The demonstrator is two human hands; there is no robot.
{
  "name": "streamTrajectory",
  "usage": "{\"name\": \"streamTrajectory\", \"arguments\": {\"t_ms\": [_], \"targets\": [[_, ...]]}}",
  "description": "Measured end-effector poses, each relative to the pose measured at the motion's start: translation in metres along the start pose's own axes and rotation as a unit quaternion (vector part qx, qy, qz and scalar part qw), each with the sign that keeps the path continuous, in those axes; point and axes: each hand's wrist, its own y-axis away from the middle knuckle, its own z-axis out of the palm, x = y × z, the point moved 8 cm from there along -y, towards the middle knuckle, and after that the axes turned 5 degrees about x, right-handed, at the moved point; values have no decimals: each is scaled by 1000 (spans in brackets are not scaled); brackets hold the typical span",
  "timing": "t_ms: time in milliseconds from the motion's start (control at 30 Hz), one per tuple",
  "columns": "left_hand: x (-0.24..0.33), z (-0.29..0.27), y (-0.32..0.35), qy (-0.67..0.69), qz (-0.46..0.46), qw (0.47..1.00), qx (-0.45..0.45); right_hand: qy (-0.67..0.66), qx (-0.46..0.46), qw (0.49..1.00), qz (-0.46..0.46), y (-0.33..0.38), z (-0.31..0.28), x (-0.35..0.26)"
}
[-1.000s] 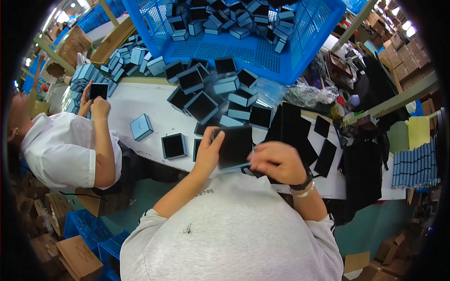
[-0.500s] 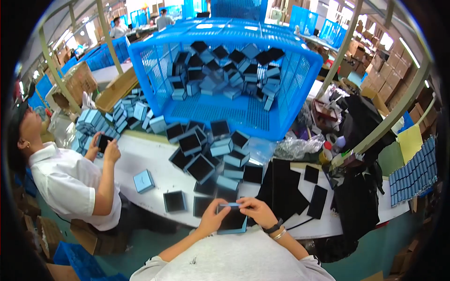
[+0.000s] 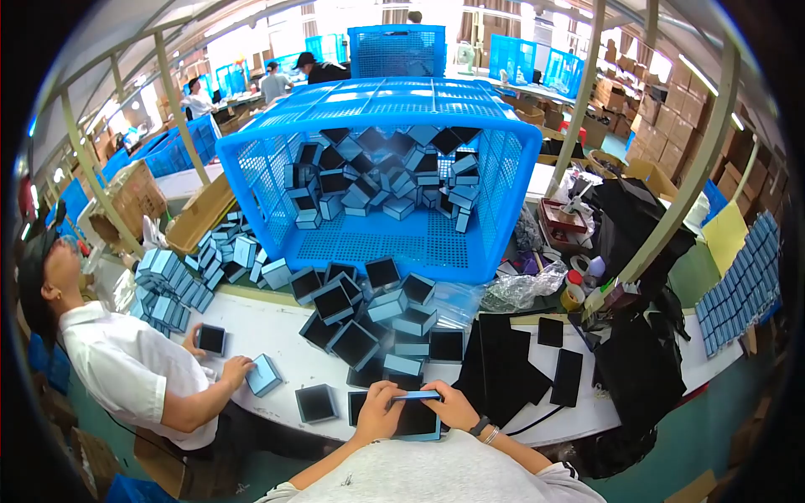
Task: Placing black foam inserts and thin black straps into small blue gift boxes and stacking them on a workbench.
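Note:
My left hand point(image 3: 378, 412) and my right hand point(image 3: 454, 410) are closed on opposite ends of a thin light-blue box piece point(image 3: 417, 396), seen nearly edge-on. Just beneath it, close to my body, lies a light-blue box with a black face point(image 3: 419, 422), partly hidden by my hands. A heap of similar black-faced boxes point(image 3: 355, 344) spreads over the table beyond my hands. One more black-faced box point(image 3: 315, 404) lies apart, left of my left hand. Right of my right hand are black sheets point(image 3: 496, 369) and a black flat rectangular piece point(image 3: 567, 377).
A large blue plastic crate point(image 3: 513, 210) lies on its side facing me, with many boxes inside. At left, a co-worker point(image 3: 138, 369) touches a black-faced box point(image 3: 211, 339) and a light-blue box point(image 3: 263, 375). Crumpled clear plastic point(image 3: 524, 287) and tape rolls point(image 3: 573, 287) sit at right.
The view has tilted upward. The co-worker has lowered the black-faced box toward the table and put a hand on the light-blue box. My hands still grip the thin piece.

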Motion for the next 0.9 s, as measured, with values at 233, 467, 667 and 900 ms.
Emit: {"name": "streamTrajectory", "arguments": {"t_ms": [233, 467, 667, 900], "targets": [[-5, -1, 4, -62, 9, 998, -20, -106, -16, 992, -71, 9, -7, -14], [-139, -81, 30, 106, -199, 967, 116, 175, 171, 969, 21, 0, -51, 123], [-181, -149, 54, 233, -406, 812, 350, 468, 103, 877, 34, 18, -54, 181], [-296, -152, 45, 363, -348, 744, 441, 457, 139, 868, 134, -3, -149, 205]]}}
